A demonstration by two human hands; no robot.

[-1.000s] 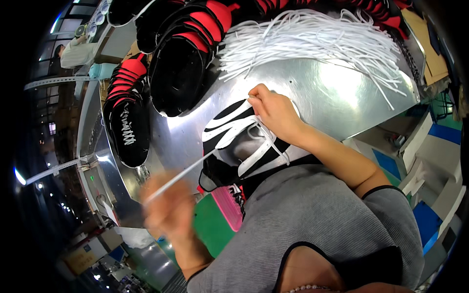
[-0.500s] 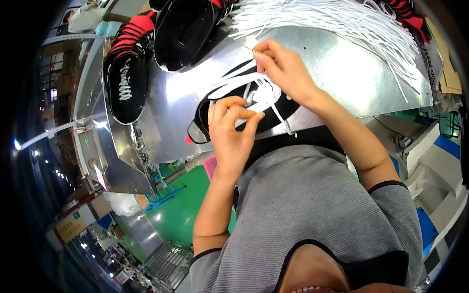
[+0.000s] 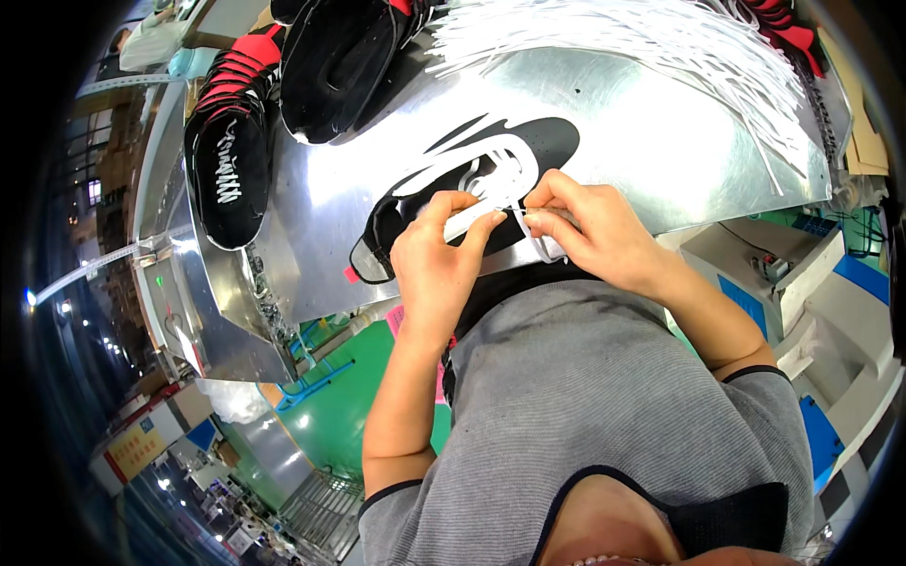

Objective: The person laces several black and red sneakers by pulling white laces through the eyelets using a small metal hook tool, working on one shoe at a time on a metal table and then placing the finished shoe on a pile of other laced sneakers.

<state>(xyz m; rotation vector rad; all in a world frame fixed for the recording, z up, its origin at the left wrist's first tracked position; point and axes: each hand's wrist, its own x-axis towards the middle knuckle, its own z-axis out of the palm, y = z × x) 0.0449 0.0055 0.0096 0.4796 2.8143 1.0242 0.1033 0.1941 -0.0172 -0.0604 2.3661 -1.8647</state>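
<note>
A black and white shoe upper (image 3: pixel 557 140) lies on the metal tabletop in front of me, its black toe pointing up and right and its heel with a red tab at the lower left. My left hand (image 3: pixel 436 259) is closed on the near white edge of its lacing opening, thumb and forefinger pinching. Right beside those fingertips, my right hand (image 3: pixel 609 236) pinches a white shoelace (image 3: pixel 545 249), which hangs in a loop at the shoe's near side. The exact spot where lace meets edge is hidden by my fingertips.
A large bundle of loose white laces (image 3: pixel 623 33) spreads over the far side of the metal table (image 3: pixel 651 141). Black and red shoes stand at the far left, one (image 3: pixel 229 179) near the table's left edge. Another red and black shoe (image 3: pixel 797 38) sits at the far right.
My right hand has come down and toward me from above the shoe to beside my left fingertips. The left hand stays at the near edge. The shoe's toe is now uncovered.
</note>
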